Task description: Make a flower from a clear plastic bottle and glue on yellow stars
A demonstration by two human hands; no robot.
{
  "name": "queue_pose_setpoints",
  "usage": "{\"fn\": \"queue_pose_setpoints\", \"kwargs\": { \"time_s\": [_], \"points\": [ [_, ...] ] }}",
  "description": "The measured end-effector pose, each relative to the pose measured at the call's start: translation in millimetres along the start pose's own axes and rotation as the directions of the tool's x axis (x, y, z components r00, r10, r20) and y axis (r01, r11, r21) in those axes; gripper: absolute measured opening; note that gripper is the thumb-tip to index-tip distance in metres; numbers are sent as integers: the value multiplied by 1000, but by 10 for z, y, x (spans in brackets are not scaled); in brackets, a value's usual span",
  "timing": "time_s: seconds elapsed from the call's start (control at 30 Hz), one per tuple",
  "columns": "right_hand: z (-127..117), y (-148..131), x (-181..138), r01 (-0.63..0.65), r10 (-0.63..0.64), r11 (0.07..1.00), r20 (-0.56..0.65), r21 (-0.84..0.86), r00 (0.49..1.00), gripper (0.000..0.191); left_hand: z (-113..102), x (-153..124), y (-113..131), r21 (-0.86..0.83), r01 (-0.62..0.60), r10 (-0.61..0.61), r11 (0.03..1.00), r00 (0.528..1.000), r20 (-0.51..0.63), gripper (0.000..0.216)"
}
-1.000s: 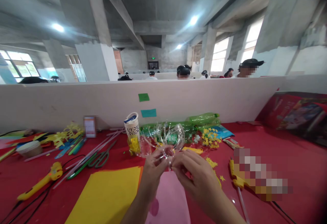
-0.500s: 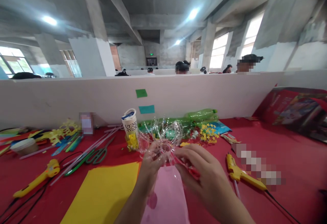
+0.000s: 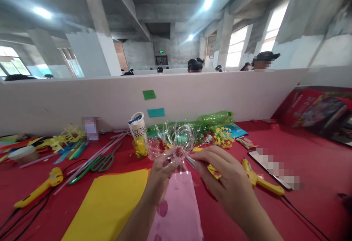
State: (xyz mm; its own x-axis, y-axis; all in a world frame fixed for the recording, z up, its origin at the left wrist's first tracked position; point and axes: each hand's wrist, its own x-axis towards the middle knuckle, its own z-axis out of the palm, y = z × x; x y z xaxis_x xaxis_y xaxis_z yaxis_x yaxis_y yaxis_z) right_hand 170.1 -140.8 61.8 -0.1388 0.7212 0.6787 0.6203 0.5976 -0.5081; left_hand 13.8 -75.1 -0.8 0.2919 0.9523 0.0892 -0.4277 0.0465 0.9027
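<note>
Clear plastic cut into thin curled strips (image 3: 180,135), apparently from a bottle, is held up in front of me. My left hand (image 3: 161,173) grips its narrow middle, fingers closed around it. My right hand (image 3: 224,173) is closed in a pinch on one strip at the right side of the piece; the fingertips partly hide that strip. Beneath both hands lies a pink sheet (image 3: 181,204) with darker pink spots. Left of it are yellow paper sheets (image 3: 110,200). Behind the left hand stands a small clear plastic cup-like piece (image 3: 153,148).
Yellow glue guns lie left (image 3: 41,188) and right (image 3: 265,184), with trailing cords. Scissors (image 3: 104,162), a white cup (image 3: 137,127), green bottles (image 3: 216,117) and yellow stars (image 3: 223,138) sit farther back. A phone (image 3: 271,169) rests at right. A white partition (image 3: 110,98) closes the back.
My right hand has shifted slightly right and now pinches a strip more plainly. The curled strips have turned and look more bunched together. The view has tilted slightly.
</note>
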Motion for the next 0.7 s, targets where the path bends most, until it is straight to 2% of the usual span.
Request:
{"fn": "queue_pose_setpoints", "kwargs": {
  "time_s": [0.23,0.43,0.6,0.7],
  "points": [
    [179,97,19,-73,74,997,27,-20,997,18,21,-9,9,-6,0,0,1000,1000,-7,34],
    [211,102,30,-130,131,990,13,-61,991,17,10,-10,-5,15,2,-2,1000,1000,27,32],
    [232,122,31,-161,162,986,3,-45,987,12,23,-8,-30,35,-22,21,999,1000,14,34],
    [232,117,22,-156,156,988,6,-21,988,10,19,-12,-32,28,-28,27,999,999,48,35]
  ]
}}
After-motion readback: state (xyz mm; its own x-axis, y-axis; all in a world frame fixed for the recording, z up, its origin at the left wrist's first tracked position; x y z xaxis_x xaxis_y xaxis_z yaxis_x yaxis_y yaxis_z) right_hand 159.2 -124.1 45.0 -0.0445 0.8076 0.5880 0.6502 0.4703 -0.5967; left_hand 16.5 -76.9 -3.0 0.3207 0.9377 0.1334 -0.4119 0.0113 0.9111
